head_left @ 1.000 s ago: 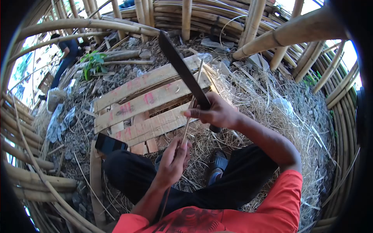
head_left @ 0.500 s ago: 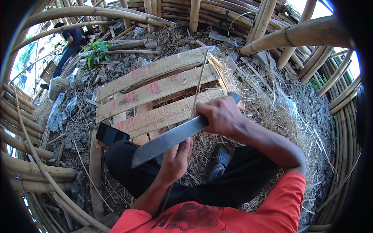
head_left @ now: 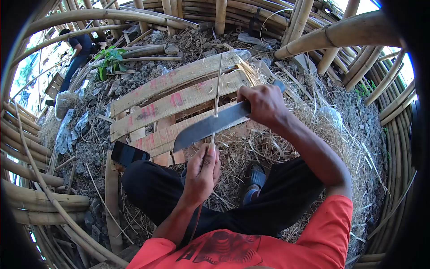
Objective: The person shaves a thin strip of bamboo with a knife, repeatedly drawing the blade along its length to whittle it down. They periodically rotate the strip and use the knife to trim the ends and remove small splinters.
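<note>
My right hand grips the handle of a machete, whose wide blade points left and lies across a thin bamboo strip. The lower end of this strip is in my left hand, closed with the thumb along it, just below the blade. From there the strip runs up over a slatted wooden pallet with red marks. A phone rests at the pallet's lower left corner, beside my knee.
Bamboo poles cross the upper right, and more are stacked at the left. Shavings cover the ground at the right. A green plant grows at the upper left, near another person bending down.
My right hand and the machete have moved up and slightly right, farther along the strip. My left hand is a little lower relative to the blade, and the strip stands more upright.
</note>
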`<action>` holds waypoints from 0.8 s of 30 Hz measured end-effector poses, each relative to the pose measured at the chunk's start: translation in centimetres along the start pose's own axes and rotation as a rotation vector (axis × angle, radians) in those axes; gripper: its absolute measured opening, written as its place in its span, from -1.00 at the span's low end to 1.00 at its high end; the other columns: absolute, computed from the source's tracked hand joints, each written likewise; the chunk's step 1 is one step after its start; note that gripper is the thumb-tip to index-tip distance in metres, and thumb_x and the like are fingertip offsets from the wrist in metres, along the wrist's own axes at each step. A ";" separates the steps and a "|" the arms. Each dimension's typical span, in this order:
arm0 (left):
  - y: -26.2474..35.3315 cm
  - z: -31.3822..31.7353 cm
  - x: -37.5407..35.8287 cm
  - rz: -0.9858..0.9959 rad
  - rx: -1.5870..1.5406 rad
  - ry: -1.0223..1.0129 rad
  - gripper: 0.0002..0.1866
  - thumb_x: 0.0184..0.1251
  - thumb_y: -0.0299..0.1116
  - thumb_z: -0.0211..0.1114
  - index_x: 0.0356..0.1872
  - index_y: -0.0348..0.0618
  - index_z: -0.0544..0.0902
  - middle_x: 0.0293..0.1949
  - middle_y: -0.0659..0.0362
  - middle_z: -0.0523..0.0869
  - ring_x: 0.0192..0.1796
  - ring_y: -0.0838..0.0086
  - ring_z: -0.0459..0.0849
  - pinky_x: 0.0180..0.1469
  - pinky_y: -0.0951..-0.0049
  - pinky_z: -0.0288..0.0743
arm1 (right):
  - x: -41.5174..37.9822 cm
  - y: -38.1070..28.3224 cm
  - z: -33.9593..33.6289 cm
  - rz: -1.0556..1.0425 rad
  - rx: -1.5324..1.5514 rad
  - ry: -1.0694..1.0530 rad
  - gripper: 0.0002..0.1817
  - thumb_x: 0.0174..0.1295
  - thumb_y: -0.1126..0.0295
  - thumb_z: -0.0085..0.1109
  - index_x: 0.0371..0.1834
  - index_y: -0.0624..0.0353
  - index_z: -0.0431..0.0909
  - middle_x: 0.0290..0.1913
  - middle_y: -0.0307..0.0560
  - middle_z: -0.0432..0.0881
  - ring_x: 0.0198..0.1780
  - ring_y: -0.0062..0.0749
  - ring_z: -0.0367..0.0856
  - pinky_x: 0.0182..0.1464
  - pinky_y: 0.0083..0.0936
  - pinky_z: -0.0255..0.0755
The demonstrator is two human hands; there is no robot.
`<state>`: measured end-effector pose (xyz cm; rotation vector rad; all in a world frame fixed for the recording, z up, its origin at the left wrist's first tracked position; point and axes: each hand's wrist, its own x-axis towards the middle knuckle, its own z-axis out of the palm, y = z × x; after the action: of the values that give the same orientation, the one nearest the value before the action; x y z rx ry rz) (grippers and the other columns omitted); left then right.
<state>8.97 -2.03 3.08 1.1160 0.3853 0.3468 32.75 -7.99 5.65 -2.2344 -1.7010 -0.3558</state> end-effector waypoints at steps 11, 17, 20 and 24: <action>-0.4 0.3 0.4 -0.056 -0.022 -0.035 -0.70 0.60 -0.11 -0.14 -0.34 -0.02 0.33 -0.70 0.41 0.15 -0.74 0.76 0.03 -0.73 0.63 -0.11 | 2.4 4.4 -1.5 0.373 -0.064 -0.020 -0.79 -0.09 0.33 0.33 -0.33 0.06 0.70 -0.50 -0.04 0.69 -0.41 -0.17 0.71 -0.25 -0.24 0.55; -0.9 0.7 -0.7 0.007 0.123 -0.117 -0.70 0.60 -0.15 -0.12 -0.35 -0.06 0.35 -0.70 0.42 0.15 -0.73 0.76 0.06 -0.72 0.65 -0.09 | 4.7 10.9 0.9 0.614 0.093 0.095 -0.73 0.04 0.21 0.19 -0.30 0.14 0.71 -0.42 0.08 0.71 -0.34 -0.05 0.72 -0.19 -0.19 0.57; -0.9 0.2 -0.7 0.050 0.160 -0.022 -0.70 0.60 -0.16 -0.11 -0.34 -0.10 0.37 -0.69 0.42 0.15 -0.72 0.76 0.06 -0.70 0.67 -0.07 | 2.5 18.0 -0.5 0.832 -0.104 0.199 -0.64 0.12 0.14 0.12 -0.32 0.26 0.69 -0.38 0.18 0.71 -0.29 0.01 0.72 -0.10 -0.19 0.55; -0.7 -1.1 0.9 0.043 0.097 0.085 -0.74 0.60 -0.21 -0.09 -0.27 -0.13 0.43 -0.64 0.43 0.22 -0.65 0.78 0.12 -0.63 0.69 0.00 | -1.0 18.8 2.4 0.851 0.078 0.180 -0.63 0.12 0.12 0.20 -0.39 0.28 0.67 -0.48 0.08 0.68 -0.38 -0.16 0.71 -0.21 -0.29 0.51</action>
<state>9.31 -0.98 1.89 1.2088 0.4576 0.4177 50.60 -12.60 1.25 -2.5155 -0.5590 -0.2542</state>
